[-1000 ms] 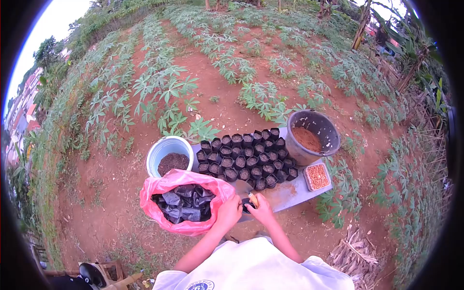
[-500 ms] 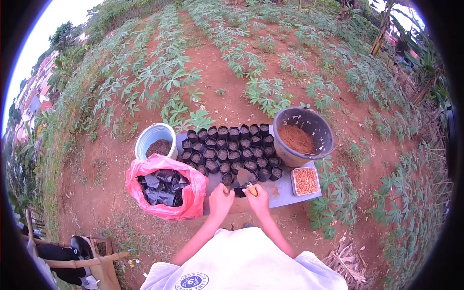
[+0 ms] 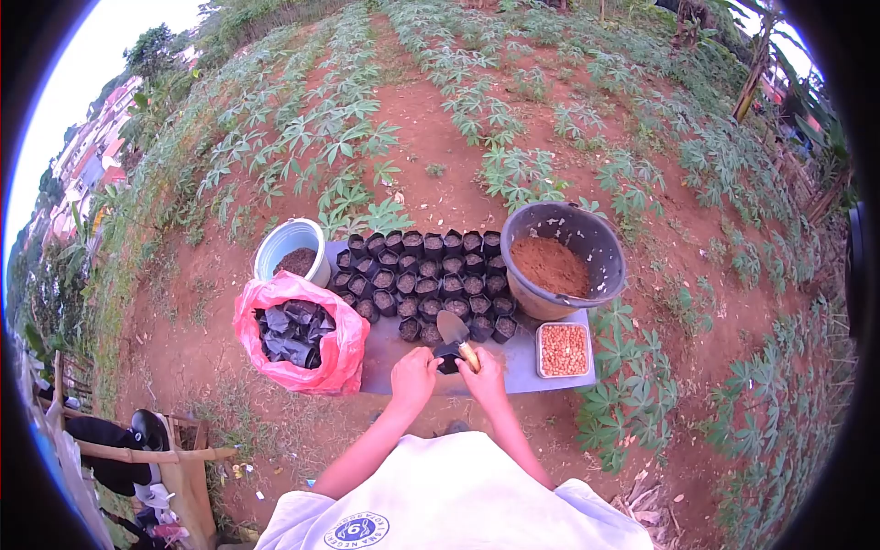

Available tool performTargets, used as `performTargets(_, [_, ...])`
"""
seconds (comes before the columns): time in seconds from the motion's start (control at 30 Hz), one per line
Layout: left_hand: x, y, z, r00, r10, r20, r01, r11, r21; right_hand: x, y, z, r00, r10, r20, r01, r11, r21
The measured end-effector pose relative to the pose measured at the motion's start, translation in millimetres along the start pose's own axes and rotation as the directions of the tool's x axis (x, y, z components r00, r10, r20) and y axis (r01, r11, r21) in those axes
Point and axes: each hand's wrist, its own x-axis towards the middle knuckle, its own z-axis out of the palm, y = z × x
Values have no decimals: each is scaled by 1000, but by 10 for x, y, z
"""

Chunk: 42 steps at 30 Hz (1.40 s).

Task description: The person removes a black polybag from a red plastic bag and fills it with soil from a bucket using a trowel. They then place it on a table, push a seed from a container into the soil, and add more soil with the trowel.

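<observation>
My left hand [image 3: 414,374] grips a small black nursery bag [image 3: 447,357] standing on the grey board [image 3: 522,367]. My right hand [image 3: 483,376] holds a small trowel [image 3: 455,334] by its wooden handle, the metal blade pointing up and away over the bag. Just beyond stand several rows of black bags filled with soil [image 3: 423,280]. A dark tub of reddish-brown soil [image 3: 560,259] sits at the right end of the rows.
A pink plastic sack of empty black bags [image 3: 295,333] lies left of the board. A pale blue bucket of dark soil [image 3: 290,250] stands behind it. A small tray of seeds [image 3: 564,349] rests at the board's right. Cassava plants and red earth surround.
The view has shifted, so the board now sits more to the left and lower. The trowel blade has lifted to point upward above the small bag. Both hands stay at the bag.
</observation>
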Motion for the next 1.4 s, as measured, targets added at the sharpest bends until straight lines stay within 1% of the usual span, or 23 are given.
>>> performTargets(0.03, [-8, 22, 25, 1000, -8, -5, 8, 1000, -1, 3, 18, -44, 999, 2, 33, 1, 997, -76])
performTargets(0.13, [-22, 57, 70, 998, 43, 38, -46, 997, 62, -5, -54, -193, 998, -19, 64, 21, 999, -33])
performTargets(0.2, [-36, 87, 92, 988, 132, 82, -140, 985, 100, 9, -19, -236, 994, -32, 105, 36, 999, -33])
performTargets(0.23, [-36, 114, 99, 988, 125, 86, -134, 986, 102, 12, 7, -253, 990, -54, 134, 59, 998, -34])
performTargets(0.3, [-46, 148, 91, 969, 197, 149, -214, 971, 107, 2, 42, -250, 991, -99, 93, 101, 995, -14])
performTargets(0.4, [-40, 168, 86, 965, 217, 150, -236, 964, 124, 22, 31, -316, 989, -12, 145, 7, 999, 35])
performTargets(0.63, [37, 143, 14, 931, 313, 185, -333, 939, 87, 66, 113, -353, 987, -105, 121, 100, 994, 49])
performTargets(0.67, [34, 193, 15, 969, 193, 156, -203, 978, 51, 81, 123, -324, 986, -102, 129, 96, 994, 46])
performTargets(0.7, [38, 239, 37, 989, 72, 129, -74, 997, 11, 124, 122, -299, 996, -62, 63, 58, 996, 65])
performTargets(0.73, [24, 270, 83, 990, 67, 127, -69, 998, 7, 147, 120, -298, 1000, -22, -2, 22, 996, 85])
performTargets(0.77, [22, 303, 140, 989, -82, 120, 86, 996, -28, 156, 112, -318, 1000, -26, 2, 26, 996, 81])
performTargets(0.8, [35, 335, 195, 967, -227, 115, 235, 970, -63, 181, 59, -350, 998, 66, 3, -66, 991, 114])
performTargets(0.83, [0, 357, 269, 968, -226, 106, 234, 970, -66, 223, 19, -363, 988, 155, 8, -154, 977, 149])
performTargets(0.9, [-45, 388, 437, 935, -319, 155, 344, 922, -179, 240, 39, -343, 995, 89, -39, -81, 980, 181])
performTargets(0.93, [53, 417, 512, 948, -287, 139, 312, 927, -209, 291, 49, -357, 996, 91, -27, -85, 982, 168])
performTargets(1.03, [-33, 447, 595, 908, -363, 208, 409, 875, -258, 311, 150, -501, 994, 105, 15, -106, 987, 120])
performTargets(1.1, [14, 459, 534, 952, -281, 121, 298, 942, -158, 319, 151, -567, 998, -62, 31, 65, 993, -103])
performTargets(1.13, [27, 460, 514, 967, -227, 116, 238, 968, -83, 313, 116, -614, 996, -27, 88, 34, 996, -79])
performTargets(1.17, [12, 461, 522, 967, -224, 120, 234, 969, -75, 280, 100, -626, 996, -22, 83, 28, 997, -73])
performTargets(1.23, [24, 435, 550, 994, -56, 91, 52, 998, 39, 270, 51, -592, 988, -90, 126, 96, 994, -46])
performTargets(1.27, [51, 392, 576, 995, -47, 89, 43, 998, 52, 282, 15, -566, 989, -93, 118, 97, 995, -32])
performTargets(1.33, [19, 356, 668, 995, 76, 67, -80, 995, 62, 222, -3, -587, 974, -141, 177, 157, 984, -80])
performTargets(1.4, [9, 347, 704, 994, 91, 59, -94, 994, 58, 222, 85, -578, 979, -145, 141, 156, 986, -66])
